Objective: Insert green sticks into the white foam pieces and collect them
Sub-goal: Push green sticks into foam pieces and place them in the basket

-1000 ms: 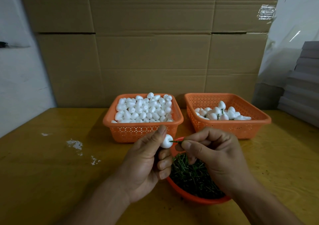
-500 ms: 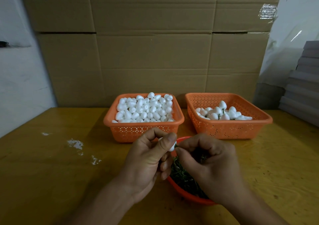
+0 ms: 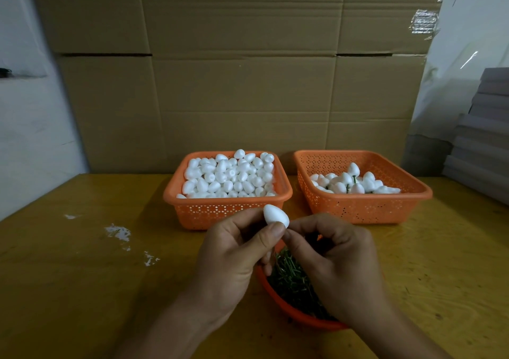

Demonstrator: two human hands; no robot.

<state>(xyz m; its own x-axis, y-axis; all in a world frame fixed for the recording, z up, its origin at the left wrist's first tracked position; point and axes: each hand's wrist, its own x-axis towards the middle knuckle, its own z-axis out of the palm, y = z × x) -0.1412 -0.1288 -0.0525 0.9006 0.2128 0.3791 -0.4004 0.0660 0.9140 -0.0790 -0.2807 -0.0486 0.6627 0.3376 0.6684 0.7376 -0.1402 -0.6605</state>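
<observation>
So that the stick can go in straight, I am pinching the white foam piece [image 3: 276, 215] with my left hand [image 3: 234, 256]; my right hand [image 3: 334, 262] is pinching just beside it, stick hidden.

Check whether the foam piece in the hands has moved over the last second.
Yes. The foam piece has risen slightly toward the left basket; it now overlaps the basket's front wall, pinched by the left hand.
</observation>
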